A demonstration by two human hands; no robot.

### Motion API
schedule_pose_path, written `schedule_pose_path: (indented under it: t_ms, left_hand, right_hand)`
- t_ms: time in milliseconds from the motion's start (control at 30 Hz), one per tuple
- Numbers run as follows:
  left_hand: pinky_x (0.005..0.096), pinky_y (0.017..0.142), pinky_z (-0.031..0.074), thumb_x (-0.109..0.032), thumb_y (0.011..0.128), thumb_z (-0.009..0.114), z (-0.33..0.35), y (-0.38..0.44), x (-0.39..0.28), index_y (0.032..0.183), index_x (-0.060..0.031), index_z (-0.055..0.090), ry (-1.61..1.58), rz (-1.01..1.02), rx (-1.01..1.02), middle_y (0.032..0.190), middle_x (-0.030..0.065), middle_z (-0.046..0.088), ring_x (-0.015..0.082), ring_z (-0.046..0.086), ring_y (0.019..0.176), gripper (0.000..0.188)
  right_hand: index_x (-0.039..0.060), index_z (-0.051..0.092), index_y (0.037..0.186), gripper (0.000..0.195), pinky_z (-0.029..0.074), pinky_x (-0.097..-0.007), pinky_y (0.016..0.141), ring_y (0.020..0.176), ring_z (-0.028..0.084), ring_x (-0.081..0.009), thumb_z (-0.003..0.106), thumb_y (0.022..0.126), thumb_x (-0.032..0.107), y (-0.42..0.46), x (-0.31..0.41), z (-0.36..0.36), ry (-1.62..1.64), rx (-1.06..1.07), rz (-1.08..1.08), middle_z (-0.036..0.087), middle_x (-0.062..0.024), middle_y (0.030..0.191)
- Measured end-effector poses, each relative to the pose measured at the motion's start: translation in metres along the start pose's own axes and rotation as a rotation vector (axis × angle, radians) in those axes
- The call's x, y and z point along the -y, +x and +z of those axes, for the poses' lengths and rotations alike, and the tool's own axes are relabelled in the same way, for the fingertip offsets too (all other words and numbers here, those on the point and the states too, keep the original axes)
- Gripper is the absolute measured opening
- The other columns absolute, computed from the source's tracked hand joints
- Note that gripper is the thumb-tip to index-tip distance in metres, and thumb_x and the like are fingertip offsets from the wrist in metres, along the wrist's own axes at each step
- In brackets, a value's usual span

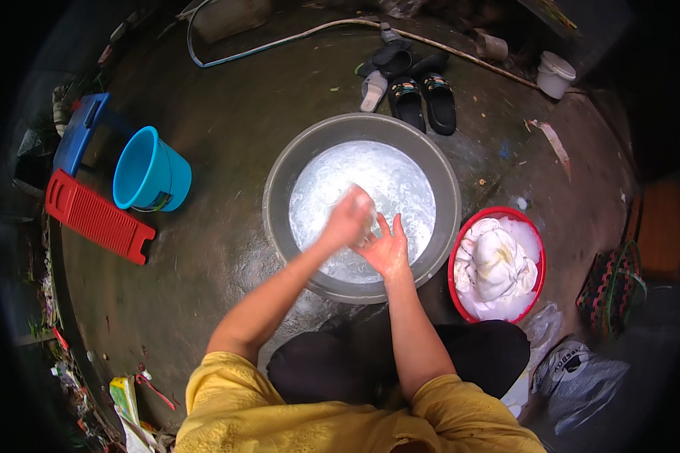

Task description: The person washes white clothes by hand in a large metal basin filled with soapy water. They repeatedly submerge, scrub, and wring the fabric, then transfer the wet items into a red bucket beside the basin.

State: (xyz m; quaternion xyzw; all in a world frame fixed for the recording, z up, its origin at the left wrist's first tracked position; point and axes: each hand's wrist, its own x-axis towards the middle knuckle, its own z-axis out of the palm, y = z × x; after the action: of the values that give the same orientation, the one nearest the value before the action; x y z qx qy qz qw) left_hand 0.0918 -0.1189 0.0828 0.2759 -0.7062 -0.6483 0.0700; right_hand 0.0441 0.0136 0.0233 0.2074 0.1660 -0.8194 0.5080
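A large grey plastic basin (362, 293) of sudsy, bubbly water (317, 187) stands before me. Over the water, my left hand (348, 218) is blurred by motion. Something pale or foamy shows at its fingers, but I cannot tell whether it grips anything. Beside it, my right hand (384, 252) is wet, palm up with fingers spread and nothing in it. Its fingertips come close to the left hand; contact is unclear. To the right of the basin, a red tub (454, 294) contains white cloth (496, 260) in soapy water.
Left on the wet concrete floor (215, 170) are a blue bucket (173, 172) tipped on its side, a red washboard (99, 218) and a blue plastic stool (82, 133). Sandals (407, 102) lie beyond the basin, below a hose (294, 37). Plastic bags (578, 379) lie right.
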Motion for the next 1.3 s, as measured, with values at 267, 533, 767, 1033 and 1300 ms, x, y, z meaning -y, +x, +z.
schedule_pose_path:
  t_ms: [267, 533, 767, 1033, 1300]
  left_hand:
    - [0.0425, 0.062, 0.049, -0.03, 0.083, 0.058, 0.028, -0.001, 0.008, 0.073, -0.0026, 0.063, 0.369, -0.151, -0.409, 0.078, 0.0212, 0.062, 0.034, 0.06, 0.072, 0.03]
    - [0.0429, 0.057, 0.047, -0.027, 0.08, 0.056, 0.071, 0.005, 0.056, 0.066, -0.0009, 0.061, 0.72, 0.075, -0.053, 0.064, 0.0202, 0.061, 0.0329, 0.061, 0.058, 0.03]
    - [0.0443, 0.08, 0.049, -0.03, 0.087, 0.052, 0.074, -0.023, 0.047, 0.084, 0.0031, 0.069, 0.63, 0.071, -0.208, 0.078, 0.0248, 0.065, 0.04, 0.065, 0.082, 0.038]
    - [0.0332, 0.05, 0.041, -0.027, 0.089, 0.058, -0.038, 0.035, 0.123, 0.076, -0.004, 0.059, -0.282, -0.405, -0.401, 0.067, 0.0055, 0.057, 0.0171, 0.05, 0.056, 0.027]
    - [0.0436, 0.081, 0.052, -0.058, 0.092, 0.043, 0.01, -0.009, 0.082, 0.108, -0.0078, 0.057, -1.324, -0.619, 0.36, 0.103, 0.0094, 0.063, 0.0246, 0.061, 0.097, 0.054]
  right_hand:
    - [0.0086, 0.055, 0.109, 0.035, 0.051, -0.0288, 0.07, 0.086, 0.059, -0.0162, 0.047, 0.095, 0.04, 0.03, -0.064, 0.001, -0.158, -0.241, -0.199, 0.059, -0.0064, 0.097]
    - [0.0052, 0.048, 0.125, 0.036, 0.051, -0.0339, 0.086, 0.101, 0.059, -0.0207, 0.039, 0.098, 0.028, 0.058, -0.031, -0.102, -0.179, -0.033, -0.225, 0.057, -0.0104, 0.113]
    - [0.0096, 0.059, 0.097, 0.028, 0.05, -0.0355, 0.063, 0.076, 0.061, -0.019, 0.055, 0.091, 0.036, 0.018, -0.017, -0.039, -0.096, 0.056, -0.079, 0.061, -0.0083, 0.081]
    - [-0.0049, 0.056, 0.117, 0.046, 0.05, -0.0355, 0.088, 0.096, 0.064, -0.026, 0.049, 0.095, 0.034, 0.008, -0.017, 0.016, -0.439, -0.153, -0.279, 0.065, -0.015, 0.107]
    - [0.0089, 0.058, 0.082, 0.012, 0.046, -0.0261, 0.076, 0.084, 0.06, -0.0144, 0.06, 0.087, 0.02, 0.006, -0.009, 0.016, -0.669, 0.164, -0.287, 0.061, -0.0048, 0.082]
